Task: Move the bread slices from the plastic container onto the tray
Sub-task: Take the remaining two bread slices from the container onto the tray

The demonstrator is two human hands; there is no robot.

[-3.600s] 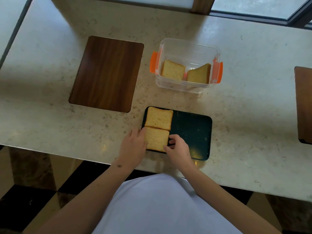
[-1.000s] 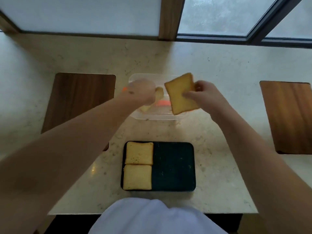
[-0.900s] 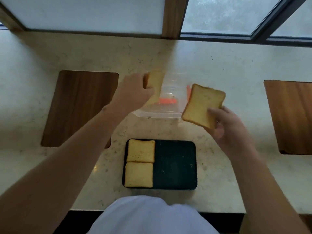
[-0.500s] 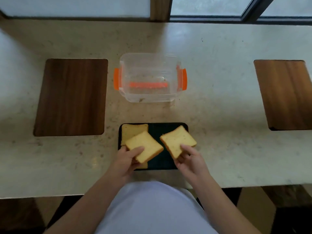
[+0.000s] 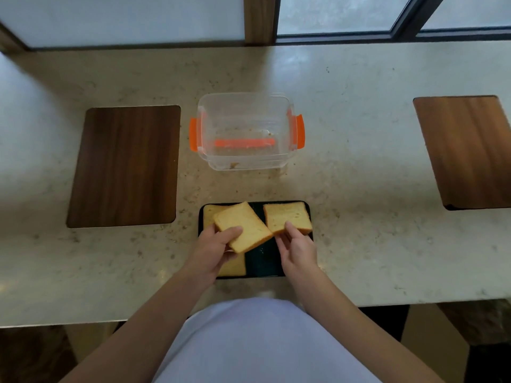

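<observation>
The clear plastic container (image 5: 246, 161) with orange clips stands on the counter with only crumbs inside. In front of it lies the dark tray (image 5: 264, 265). My left hand (image 5: 214, 251) holds a bread slice (image 5: 244, 225) tilted above the tray's left half. Under it lie two slices, one at the tray's far left (image 5: 208, 212) and one at its near left (image 5: 236, 268), both partly hidden. My right hand (image 5: 297, 251) pinches another slice (image 5: 287, 217) that sits at the tray's far right corner.
A dark wooden board (image 5: 124, 165) is set in the counter to the left, and a lighter one (image 5: 470, 150) to the right. The counter's front edge runs just below the tray. Windows line the back.
Both hands lifted the last two slices out of the container and brought them down over the tray. In the last half second the right slice moved to the tray's far right corner.
</observation>
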